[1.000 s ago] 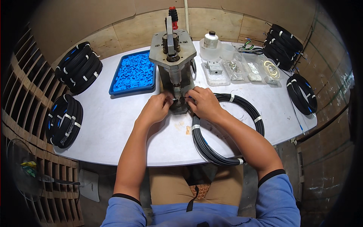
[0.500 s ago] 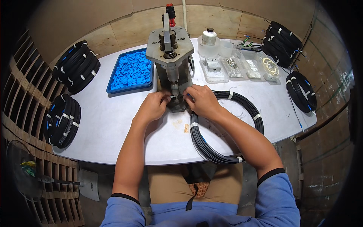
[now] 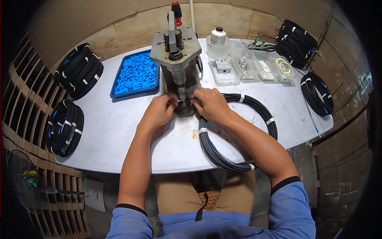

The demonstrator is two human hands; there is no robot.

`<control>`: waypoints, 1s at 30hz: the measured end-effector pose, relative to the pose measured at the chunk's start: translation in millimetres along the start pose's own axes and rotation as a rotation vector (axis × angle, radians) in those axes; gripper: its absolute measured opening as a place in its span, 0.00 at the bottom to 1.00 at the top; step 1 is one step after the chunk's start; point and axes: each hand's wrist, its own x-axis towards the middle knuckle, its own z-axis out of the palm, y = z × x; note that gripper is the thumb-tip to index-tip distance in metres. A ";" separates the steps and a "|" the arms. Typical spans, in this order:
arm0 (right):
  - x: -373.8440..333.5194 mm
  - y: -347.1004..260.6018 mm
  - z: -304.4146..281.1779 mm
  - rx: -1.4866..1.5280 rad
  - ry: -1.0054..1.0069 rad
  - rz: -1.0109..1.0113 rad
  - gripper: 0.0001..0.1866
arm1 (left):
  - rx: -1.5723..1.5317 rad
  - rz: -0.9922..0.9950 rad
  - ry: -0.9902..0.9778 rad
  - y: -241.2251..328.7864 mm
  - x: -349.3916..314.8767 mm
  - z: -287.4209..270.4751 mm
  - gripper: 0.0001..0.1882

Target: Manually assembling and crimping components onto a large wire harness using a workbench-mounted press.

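A grey metal hand press stands before me, its ram coming down over a small die at the base. My left hand is closed in a pinch left of the die, on a tiny pale piece too small to name. From the right, my right hand pinches a thin black cable end with a bit of blue showing at the fingertips. Both hands meet close under the ram, and the fingers partly hide the die. Beneath my right forearm lies a large coil of black cable, bound with white ties.
A dark blue tray of small blue pieces sits left of the press. Clear boxes of small parts and a white bottle stand at the back right. Cable coils are stacked along the left; more coils lie right.
The whole view has shifted slightly left and up. Both hands keep their pinch at the die, with no clear movement against the press.
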 end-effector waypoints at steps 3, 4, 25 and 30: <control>0.2 0.1 -1.5 0.001 -0.018 0.008 0.07 | 0.008 -0.017 -0.005 4.1 -1.6 -0.8 0.10; 0.1 0.1 -2.0 -0.004 -0.039 0.022 0.08 | 0.026 -0.029 -0.011 6.7 -1.9 -1.2 0.10; -0.3 -2.2 -1.8 -0.026 -0.020 0.019 0.08 | 0.024 0.009 0.014 3.8 -0.3 0.9 0.09; 1.2 -2.7 -1.1 -0.025 -0.037 0.025 0.07 | 0.053 0.005 0.010 2.1 -0.7 -0.6 0.10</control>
